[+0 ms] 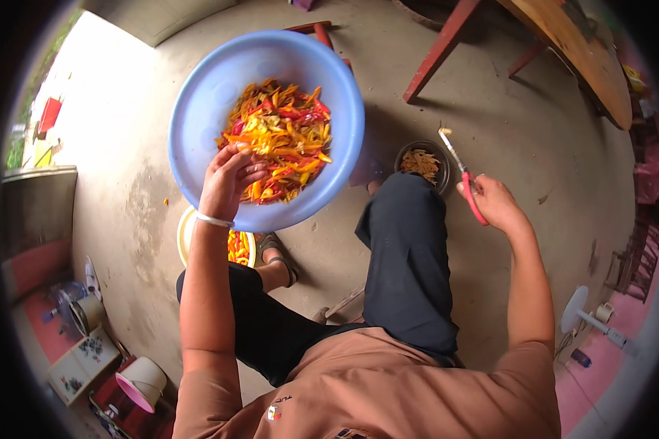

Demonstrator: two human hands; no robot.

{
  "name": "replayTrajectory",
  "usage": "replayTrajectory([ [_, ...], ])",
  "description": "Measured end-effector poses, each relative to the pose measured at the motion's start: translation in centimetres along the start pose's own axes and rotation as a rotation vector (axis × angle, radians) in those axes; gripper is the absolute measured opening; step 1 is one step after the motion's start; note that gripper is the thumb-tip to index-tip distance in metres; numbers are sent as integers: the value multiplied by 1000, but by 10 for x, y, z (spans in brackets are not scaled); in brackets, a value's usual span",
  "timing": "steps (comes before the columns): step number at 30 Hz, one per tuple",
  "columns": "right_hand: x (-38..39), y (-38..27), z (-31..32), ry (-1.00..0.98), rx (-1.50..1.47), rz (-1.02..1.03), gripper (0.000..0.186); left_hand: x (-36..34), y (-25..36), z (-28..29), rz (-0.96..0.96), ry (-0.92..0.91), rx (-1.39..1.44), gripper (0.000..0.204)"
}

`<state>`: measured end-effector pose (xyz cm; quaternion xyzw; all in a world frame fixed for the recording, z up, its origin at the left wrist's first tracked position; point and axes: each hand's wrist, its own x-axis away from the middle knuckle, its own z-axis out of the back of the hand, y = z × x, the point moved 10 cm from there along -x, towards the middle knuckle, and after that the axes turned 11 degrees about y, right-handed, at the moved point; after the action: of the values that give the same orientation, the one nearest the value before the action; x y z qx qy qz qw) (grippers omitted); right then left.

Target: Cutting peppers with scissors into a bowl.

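My left hand [231,174] is over the near left part of a large blue basin [198,110]. Its fingers are loosely stretched and a little apart, with no pepper plainly held in them. Cut red, orange and yellow chili peppers [289,135] lie heaped in the basin, right beside those fingers. Out to the right, my right hand [493,201] is closed on the red handles of a pair of scissors [467,175]. The blades point away from me, and a small pale piece [447,132] shows at their tip. Whether the blades are fully together is hard to see.
A dark metal bowl [422,164] of pale brown scraps sits beyond my right knee. Below the basin, a pale container [187,234] of whole peppers is partly hidden by my left arm. A red-legged wooden table [447,47] stands at the far right; a fan [575,311] is at right.
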<state>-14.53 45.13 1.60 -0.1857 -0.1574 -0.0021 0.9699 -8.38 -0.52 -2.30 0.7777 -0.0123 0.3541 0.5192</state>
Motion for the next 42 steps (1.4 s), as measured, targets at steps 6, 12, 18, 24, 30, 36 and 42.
replayTrajectory([
  [6, 9, 102, -98, -521, 45, -382, 60, 4, -2, 2, 34, 65, 114, 10],
  [12, 28, -33, 7, -125, -911, -159, 30, 0, -18, -22, 214, -30, 406, 6],
  [18, 83, -229, -27, -626, -877, 43, 20, 26, 0, -41, 288, -158, 731, 8],
  [24, 72, -299, -81, -528, -545, 336, 39, 33, 10, -26, 227, -103, 781, 7],
  [30, 45, -311, -110, -468, -649, 247, 37, 24, 1, -15, 228, -21, 694, 8],
  [36, 26, -296, -133, -494, -608, 145, 38, -2, 26, 31, -216, 273, -54, 28],
  [42, -1, -275, -110, -387, -750, 115, 39, 15, 30, -28, -481, 102, -1503, 33],
])
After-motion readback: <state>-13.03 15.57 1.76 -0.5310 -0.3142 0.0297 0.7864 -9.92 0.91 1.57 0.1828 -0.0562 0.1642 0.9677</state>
